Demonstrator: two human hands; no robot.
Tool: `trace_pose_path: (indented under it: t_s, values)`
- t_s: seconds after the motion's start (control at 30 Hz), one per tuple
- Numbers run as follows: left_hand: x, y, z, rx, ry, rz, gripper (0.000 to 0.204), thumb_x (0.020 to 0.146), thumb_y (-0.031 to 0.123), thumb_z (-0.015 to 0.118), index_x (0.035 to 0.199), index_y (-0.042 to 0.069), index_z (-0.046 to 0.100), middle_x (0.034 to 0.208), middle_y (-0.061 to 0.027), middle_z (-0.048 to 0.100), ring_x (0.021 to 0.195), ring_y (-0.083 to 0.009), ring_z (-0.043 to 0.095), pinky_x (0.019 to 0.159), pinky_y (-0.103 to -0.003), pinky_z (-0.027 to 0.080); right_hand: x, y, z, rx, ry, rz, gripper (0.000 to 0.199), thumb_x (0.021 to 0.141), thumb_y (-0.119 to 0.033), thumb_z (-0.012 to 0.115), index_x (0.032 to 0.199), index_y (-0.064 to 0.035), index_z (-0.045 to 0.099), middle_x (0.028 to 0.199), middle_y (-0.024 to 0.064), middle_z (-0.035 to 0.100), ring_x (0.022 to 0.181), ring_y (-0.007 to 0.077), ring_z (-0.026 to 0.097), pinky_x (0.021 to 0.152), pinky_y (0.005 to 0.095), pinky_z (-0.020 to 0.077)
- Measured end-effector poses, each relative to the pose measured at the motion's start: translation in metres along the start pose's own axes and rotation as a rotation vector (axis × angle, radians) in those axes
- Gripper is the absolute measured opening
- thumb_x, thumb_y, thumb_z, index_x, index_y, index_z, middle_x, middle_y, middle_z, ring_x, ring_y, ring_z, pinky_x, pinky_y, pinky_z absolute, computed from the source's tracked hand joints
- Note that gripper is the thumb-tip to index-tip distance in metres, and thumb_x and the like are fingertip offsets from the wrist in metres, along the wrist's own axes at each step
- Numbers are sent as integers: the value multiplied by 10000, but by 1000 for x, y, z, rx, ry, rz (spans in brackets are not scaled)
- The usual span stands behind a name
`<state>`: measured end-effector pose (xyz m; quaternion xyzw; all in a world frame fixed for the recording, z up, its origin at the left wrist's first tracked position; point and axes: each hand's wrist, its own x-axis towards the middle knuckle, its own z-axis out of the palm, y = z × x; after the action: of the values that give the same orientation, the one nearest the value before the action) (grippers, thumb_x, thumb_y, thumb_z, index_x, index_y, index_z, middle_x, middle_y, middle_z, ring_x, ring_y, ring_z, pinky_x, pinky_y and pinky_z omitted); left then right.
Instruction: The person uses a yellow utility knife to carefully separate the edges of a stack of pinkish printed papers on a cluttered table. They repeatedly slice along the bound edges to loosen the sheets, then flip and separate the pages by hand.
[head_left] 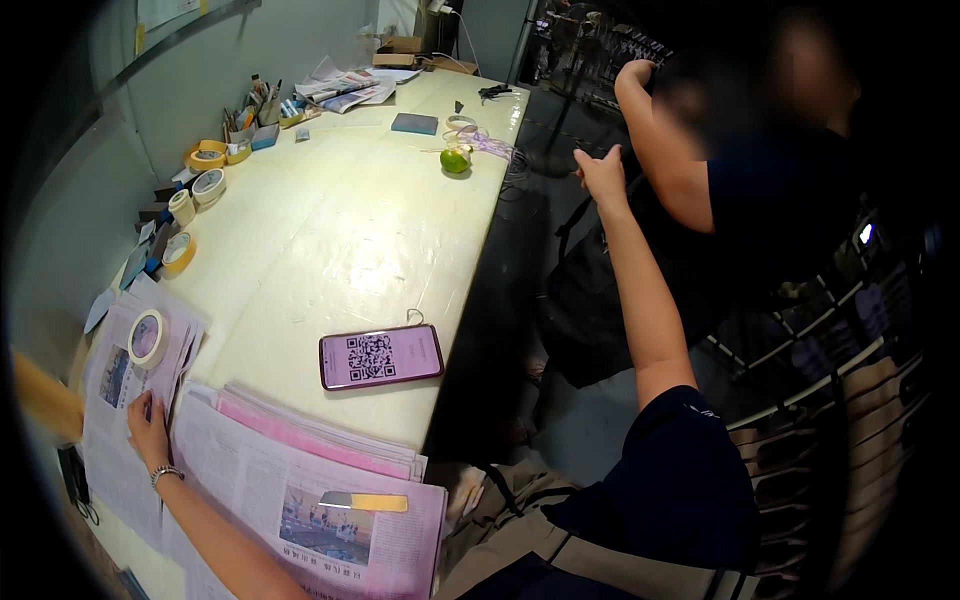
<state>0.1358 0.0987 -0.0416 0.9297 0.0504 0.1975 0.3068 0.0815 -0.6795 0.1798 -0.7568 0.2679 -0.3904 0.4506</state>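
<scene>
My left hand (148, 432) rests on a newspaper sheet (112, 435) at the table's left, its fingers loosely bent and slightly apart. Just above its fingertips lies a roll of masking tape (148, 318). A scraper with a yellow handle (380, 502) lies on the newspaper stack (240, 460) to the right of my left forearm. My right arm reaches out past the table's right edge, and my right hand (603, 180) is in the air with thumb and a finger stretched out, holding nothing visible. Between the arms, a phone (381, 357) showing a square code lies on the table.
Several tape rolls (208, 186) and a holder of pens and tools (250, 115) line the left wall. A green fruit (456, 160), a blue block (414, 123) and crumpled newspapers (345, 88) lie farther back. Beyond my right hand is another person with an outstretched arm (668, 150).
</scene>
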Motion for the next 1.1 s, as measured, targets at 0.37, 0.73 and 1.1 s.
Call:
trace_pose_path:
  t_s: [0.37,0.73,1.1]
  values:
    - [-5,11,-12,98,9,8,309,866,263,593,1133,109,609,1171,-29,585,1074,-208,567,960,-422,369,61,63,-11,294,79,267,231,856,-228,619,962,-24,596,621,13,554,463,76,488,401,218,379]
    - [-14,40,-16,257,-7,-75,323,865,335,591,1148,182,616,1208,12,576,1155,-193,525,981,-524,298,-333,-8,61,185,-826,-1007,167,750,-127,697,914,-114,671,725,28,571,742,196,543,700,321,392]
    - [-20,74,-13,290,-34,-174,415,807,414,653,1165,208,611,1230,35,546,1189,-196,488,1001,-667,181,-361,-1,138,520,-1328,-787,104,796,-92,660,899,-85,671,707,33,515,653,190,512,571,307,408]
